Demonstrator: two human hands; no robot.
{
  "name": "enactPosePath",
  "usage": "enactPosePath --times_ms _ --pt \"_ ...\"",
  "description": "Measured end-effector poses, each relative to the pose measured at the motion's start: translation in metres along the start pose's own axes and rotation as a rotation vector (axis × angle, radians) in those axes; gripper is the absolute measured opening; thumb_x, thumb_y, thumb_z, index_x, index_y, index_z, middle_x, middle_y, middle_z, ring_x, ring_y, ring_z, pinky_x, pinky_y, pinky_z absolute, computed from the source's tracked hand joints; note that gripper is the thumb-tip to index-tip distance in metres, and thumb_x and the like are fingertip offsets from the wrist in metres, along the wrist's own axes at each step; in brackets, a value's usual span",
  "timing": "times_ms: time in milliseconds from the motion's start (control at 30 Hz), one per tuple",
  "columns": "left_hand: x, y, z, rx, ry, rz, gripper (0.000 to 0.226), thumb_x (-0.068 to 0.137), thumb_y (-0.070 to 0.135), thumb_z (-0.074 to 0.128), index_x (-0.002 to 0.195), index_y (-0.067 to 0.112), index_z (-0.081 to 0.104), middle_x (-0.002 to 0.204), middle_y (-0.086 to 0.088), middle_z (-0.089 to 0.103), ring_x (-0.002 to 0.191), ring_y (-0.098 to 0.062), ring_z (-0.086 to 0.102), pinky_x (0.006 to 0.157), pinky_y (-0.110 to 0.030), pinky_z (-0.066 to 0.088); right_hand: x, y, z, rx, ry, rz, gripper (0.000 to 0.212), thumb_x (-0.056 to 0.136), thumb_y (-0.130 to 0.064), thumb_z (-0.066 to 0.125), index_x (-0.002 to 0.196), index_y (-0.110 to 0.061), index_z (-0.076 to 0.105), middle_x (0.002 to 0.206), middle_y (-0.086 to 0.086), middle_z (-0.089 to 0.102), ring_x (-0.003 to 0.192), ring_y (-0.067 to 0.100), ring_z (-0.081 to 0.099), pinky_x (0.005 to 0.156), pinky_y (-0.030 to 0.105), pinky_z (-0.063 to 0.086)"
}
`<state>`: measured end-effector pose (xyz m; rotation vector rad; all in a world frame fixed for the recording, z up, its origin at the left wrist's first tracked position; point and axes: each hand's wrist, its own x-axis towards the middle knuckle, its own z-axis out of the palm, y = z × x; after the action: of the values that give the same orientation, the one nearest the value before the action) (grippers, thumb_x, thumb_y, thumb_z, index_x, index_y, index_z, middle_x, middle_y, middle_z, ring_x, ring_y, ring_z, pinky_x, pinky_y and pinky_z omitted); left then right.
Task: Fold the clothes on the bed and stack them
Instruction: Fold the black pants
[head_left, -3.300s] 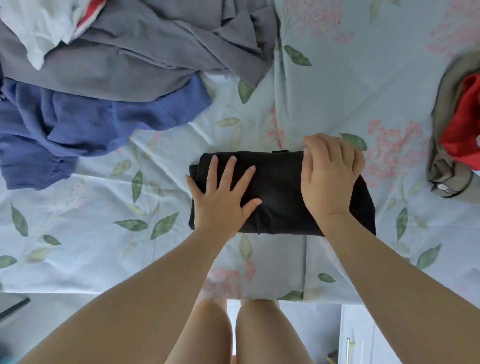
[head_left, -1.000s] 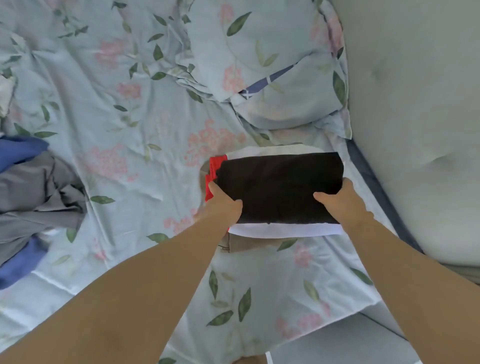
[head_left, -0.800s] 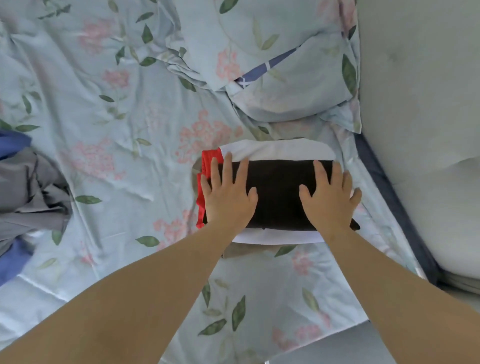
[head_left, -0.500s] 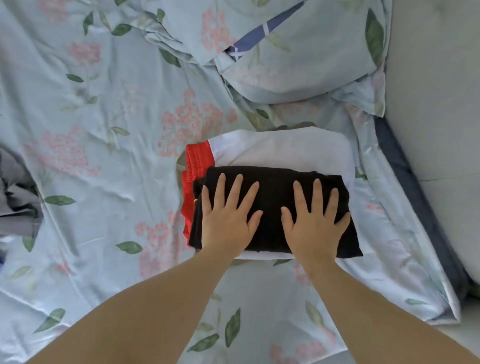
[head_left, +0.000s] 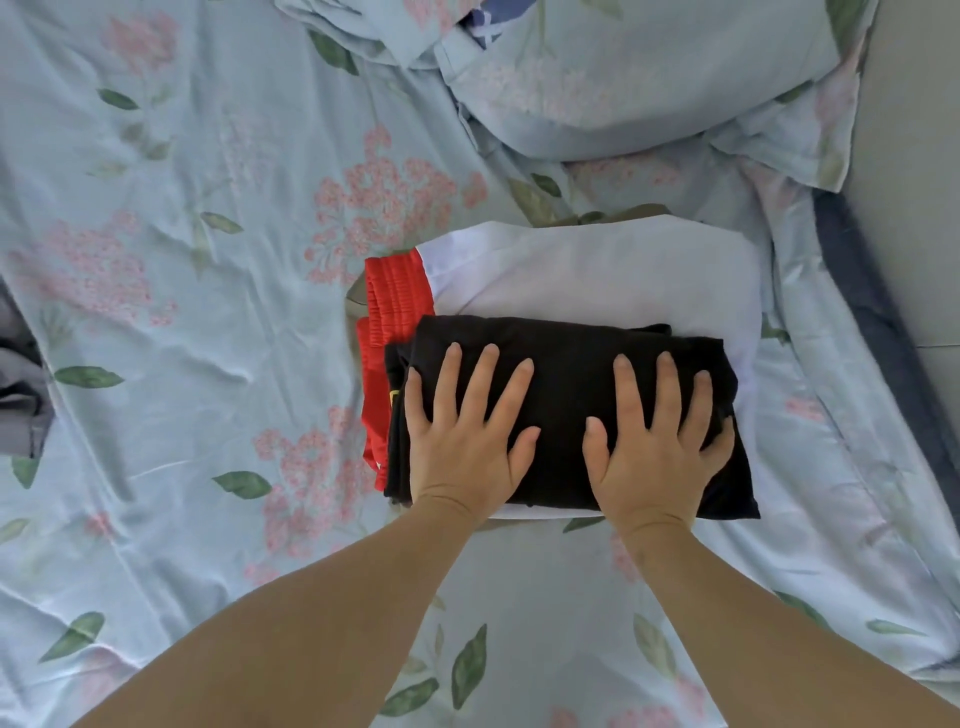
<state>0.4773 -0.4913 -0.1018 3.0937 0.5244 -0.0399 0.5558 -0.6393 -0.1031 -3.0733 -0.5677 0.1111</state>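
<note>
- Black folded garment (head_left: 566, 405) tops the stack, centre-right of frame, on the white folded garment (head_left: 597, 270). A red garment (head_left: 395, 296) pokes out at the stack's left side.
- Its long axis runs left–right across the frame. It sits toward the near edge of the white piece, lower-right corner overhanging.
- Left grip (head_left: 462, 441) and right grip (head_left: 657, 447): both flat, fingers spread, pressing the black garment and grasping nothing.
- Judgement: next up are the grey clothes (head_left: 21, 405) at the mid-left edge; the left grip is nearer.

No legible text, label, brand or number on the stacked clothes (head_left: 571, 374) or the floral sheet (head_left: 208, 338).
</note>
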Motion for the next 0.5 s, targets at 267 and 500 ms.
enactPosePath --times_ms 267,500 --pt "-0.021 -0.032 -0.034 -0.037 -0.138 -0.013 0.054 0.091 0.051 0.033 0.141 0.031 0.038 0.144 -0.004 0.046 0.136 -0.03 0.038 0.108 -0.061 0.025 -0.003 -0.038 -0.041 0.037 -0.148 0.079 0.062 0.09 -0.051 0.022 0.142 -0.022 0.042 0.146 0.02 0.039 0.137 0.043 0.029 0.098 0.074 0.022" --pt "-0.102 -0.128 -0.051 0.023 -0.323 -0.235 0.057 0.088 0.05 0.027 0.14 0.029 0.035 0.138 -0.003 0.052 0.126 -0.029 0.05 0.101 -0.062 0.032 -0.059 -0.155 -0.058 0.062 -0.155 -0.22 0.048 0.089 -0.042 0.05 0.134 -0.024 0.053 0.137 0.022 0.049 0.127 0.044 0.045 0.094 0.071 0.031"
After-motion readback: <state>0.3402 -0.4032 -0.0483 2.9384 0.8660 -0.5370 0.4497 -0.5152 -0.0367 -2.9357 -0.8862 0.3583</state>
